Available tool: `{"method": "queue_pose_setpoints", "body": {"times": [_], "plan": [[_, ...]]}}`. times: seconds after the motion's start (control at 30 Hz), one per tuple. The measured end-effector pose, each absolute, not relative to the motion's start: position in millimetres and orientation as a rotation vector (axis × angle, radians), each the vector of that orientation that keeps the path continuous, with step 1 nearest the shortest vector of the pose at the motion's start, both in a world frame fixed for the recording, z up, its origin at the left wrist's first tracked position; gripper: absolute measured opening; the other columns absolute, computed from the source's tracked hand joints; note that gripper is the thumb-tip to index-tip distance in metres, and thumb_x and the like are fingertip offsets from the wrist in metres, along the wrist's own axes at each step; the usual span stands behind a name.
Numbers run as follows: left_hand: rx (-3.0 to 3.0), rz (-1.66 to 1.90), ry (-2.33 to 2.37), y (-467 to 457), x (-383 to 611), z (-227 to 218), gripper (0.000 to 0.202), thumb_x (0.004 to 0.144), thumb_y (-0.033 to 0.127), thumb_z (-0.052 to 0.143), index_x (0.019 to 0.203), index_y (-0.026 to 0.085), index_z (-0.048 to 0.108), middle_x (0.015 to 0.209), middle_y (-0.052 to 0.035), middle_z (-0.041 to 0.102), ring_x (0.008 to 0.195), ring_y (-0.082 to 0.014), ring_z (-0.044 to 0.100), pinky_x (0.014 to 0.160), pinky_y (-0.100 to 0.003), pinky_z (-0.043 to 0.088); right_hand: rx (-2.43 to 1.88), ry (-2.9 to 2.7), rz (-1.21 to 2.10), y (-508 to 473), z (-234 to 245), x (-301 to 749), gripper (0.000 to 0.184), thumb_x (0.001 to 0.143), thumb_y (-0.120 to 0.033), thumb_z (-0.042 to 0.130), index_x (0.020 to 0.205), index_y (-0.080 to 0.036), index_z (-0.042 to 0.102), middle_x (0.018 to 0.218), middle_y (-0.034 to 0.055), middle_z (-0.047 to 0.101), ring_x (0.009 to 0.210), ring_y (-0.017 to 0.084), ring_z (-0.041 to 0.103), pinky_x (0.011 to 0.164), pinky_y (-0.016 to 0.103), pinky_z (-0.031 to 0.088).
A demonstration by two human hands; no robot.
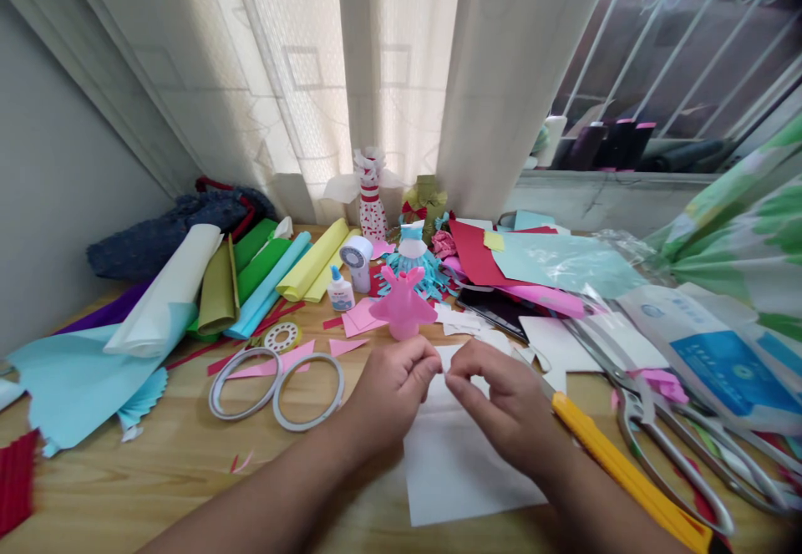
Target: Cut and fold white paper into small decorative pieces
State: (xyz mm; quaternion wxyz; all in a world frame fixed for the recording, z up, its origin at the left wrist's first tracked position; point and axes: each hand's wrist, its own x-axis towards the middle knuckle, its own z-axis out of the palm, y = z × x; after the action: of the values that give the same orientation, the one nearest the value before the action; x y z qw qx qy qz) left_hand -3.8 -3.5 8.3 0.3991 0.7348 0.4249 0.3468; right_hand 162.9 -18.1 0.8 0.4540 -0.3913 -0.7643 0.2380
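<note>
My left hand [404, 383] and my right hand [501, 399] meet above a white sheet of paper [467, 483], thumbs and fingertips pinched close together. Whatever lies between the fingertips is too small to make out. Just beyond them stands a pink paper dress figure [404, 307]. Two rolls of tape [308, 427] lie to the left of my left hand, with pink paper scraps [344, 346] near them. A yellow utility knife [617, 462] rests beside my right forearm, next to large metal scissors [639, 404].
Rolled coloured papers [156, 299] spread across the left side. A glue bottle [340, 291], a small handheld fan [357, 261] and other paper dress figures [373, 203] stand at the back. To the right lie a phone [494, 312], stacked paper sheets [557, 261] and a tissue pack [720, 362].
</note>
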Motion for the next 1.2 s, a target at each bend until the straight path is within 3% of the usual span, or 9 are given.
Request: {"method": "queue_pose_setpoints", "body": {"times": [0.5,0.67,0.83,1.2], "plan": [[1.994,0.887,1.037,-7.1,-2.9,8.7,0.023,0.089,0.025,0.044,0.069,0.016,0.052,0.056,0.0045,0.046,0.054,-0.0098,0.044,0.056,-0.022,0.033,-1.086,-1.832,0.479,-15.6,-1.5,165.6,0.016,0.084,-0.018,0.050,0.069,-0.018,0.052,0.065,-0.0002,0.051,0.061,0.013,0.049,0.058,0.027,0.040],[1.959,0.900,1.006,-6.6,-1.5,10.6,0.026,0.089,0.024,0.045,0.065,0.016,0.052,0.055,0.0040,0.049,0.053,-0.0092,0.044,0.055,-0.021,0.034,-1.006,-1.822,0.610,-14.5,-2.0,165.6,0.006,0.082,-0.024,0.058,0.086,-0.019,0.060,0.079,0.0029,0.061,0.073,0.016,0.057,0.064,0.028,0.046],[1.902,0.871,1.043,-5.5,-2.7,11.8,0.028,0.090,0.026,0.042,0.066,0.016,0.052,0.056,0.0035,0.051,0.054,-0.0098,0.046,0.056,-0.021,0.035,-1.076,-1.749,0.579,-12.9,-2.2,168.4,0.010,0.083,-0.021,0.058,0.074,-0.019,0.061,0.068,0.0008,0.059,0.062,0.014,0.055,0.058,0.026,0.044],[2.031,0.847,1.097,-9.1,-1.3,7.3,0.026,0.090,0.028,0.040,0.069,0.017,0.049,0.056,0.0037,0.047,0.054,-0.0114,0.045,0.055,-0.023,0.033,-1.103,-1.830,0.552,-16.4,2.4,163.4,0.014,0.083,-0.020,0.054,0.069,-0.018,0.057,0.064,0.0001,0.056,0.061,0.013,0.052,0.058,0.026,0.041]]}}
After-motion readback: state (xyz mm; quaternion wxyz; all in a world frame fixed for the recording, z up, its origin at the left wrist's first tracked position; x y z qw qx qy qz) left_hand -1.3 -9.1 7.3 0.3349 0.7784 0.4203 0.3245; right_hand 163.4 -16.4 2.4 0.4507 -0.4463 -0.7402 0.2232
